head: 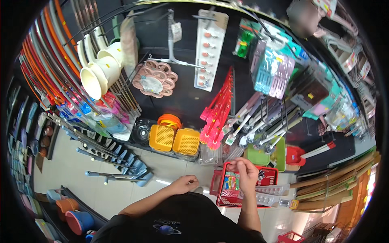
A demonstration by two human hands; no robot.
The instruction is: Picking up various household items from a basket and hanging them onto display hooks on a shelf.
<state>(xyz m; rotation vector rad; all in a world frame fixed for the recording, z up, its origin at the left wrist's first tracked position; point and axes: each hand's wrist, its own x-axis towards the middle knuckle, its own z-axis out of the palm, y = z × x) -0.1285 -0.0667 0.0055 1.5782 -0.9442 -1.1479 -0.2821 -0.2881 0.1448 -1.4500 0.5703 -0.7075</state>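
My left hand is half curled in front of my body, over the tiled floor, with nothing seen in it. Above a red plastic shopping basket is my right hand, its fingers bent together; whether something small is between them cannot be told. The basket holds colourful small packaged items. Carded packs of hooks stick out over its right side. Near my right hand hang toilet brushes with white handles, and pink flower-shaped items on red handles.
Yellow plastic baskets line the bottom shelf. White dippers and curved orange and grey handles hang at left. Blue-tipped poles reach over the floor. Wooden boards stand at right, and plant pots at lower left.
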